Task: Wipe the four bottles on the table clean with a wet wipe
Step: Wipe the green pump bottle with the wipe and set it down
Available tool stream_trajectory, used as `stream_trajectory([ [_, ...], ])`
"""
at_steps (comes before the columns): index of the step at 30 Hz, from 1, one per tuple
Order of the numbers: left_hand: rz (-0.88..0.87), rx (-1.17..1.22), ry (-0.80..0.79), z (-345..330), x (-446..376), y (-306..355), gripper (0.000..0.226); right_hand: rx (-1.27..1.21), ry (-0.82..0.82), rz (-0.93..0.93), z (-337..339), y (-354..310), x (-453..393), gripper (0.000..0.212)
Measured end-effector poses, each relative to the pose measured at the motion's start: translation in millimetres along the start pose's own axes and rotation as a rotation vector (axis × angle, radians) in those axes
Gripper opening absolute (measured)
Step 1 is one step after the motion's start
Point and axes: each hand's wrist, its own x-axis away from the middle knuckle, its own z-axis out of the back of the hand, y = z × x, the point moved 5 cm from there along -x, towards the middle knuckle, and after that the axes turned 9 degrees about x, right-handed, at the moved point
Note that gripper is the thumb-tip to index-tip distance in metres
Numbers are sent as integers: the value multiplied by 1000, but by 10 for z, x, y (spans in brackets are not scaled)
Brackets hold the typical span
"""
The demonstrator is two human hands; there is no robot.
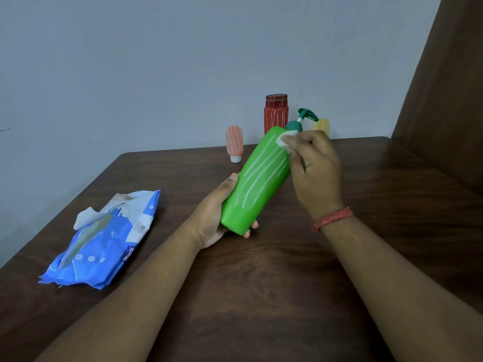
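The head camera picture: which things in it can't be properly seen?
- Yellow bottle: mostly hidden behind the right hand and the green bottle pump.
- Wet wipe: only a wad shows past the fingers.
- Left hand: fingers hidden behind the green bottle.
- Wipes pack: print too small to read.
- Red bottle: base hidden by the green bottle.

I see the wipes pack (pixel 104 239) lying at the table's (pixel 261 296) left, the pump bottle (pixel 257 178) tilted at centre, and three bottles (pixel 276 113) standing behind it.

Left hand (pixel 214 215) curled in a cradling grip, right hand (pixel 313 168) fingers pinched.
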Motion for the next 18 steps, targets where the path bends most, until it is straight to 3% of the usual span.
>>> stream_trajectory([
  [2, -11, -9, 2, 3, -7, 0, 67, 7, -16, 60, -10, -41, -5, 21],
  [6, -65, -62, -24, -48, -5, 10, 57, 43, 65, -61, 74, 75, -69, 21],
  [10, -96, -94, -10, -54, 14, 42, 53, 99, -15, 117, 19, -86, -44, 21],
  [14, -103, -140, -3, -50, 9, 39, 54, 110, 42, -4, 83, 51, -96, 21],
  [18, -96, -138, 17, -35, 6, 31, 57, 127, -83, 153, -23, -112, -53, 21],
])
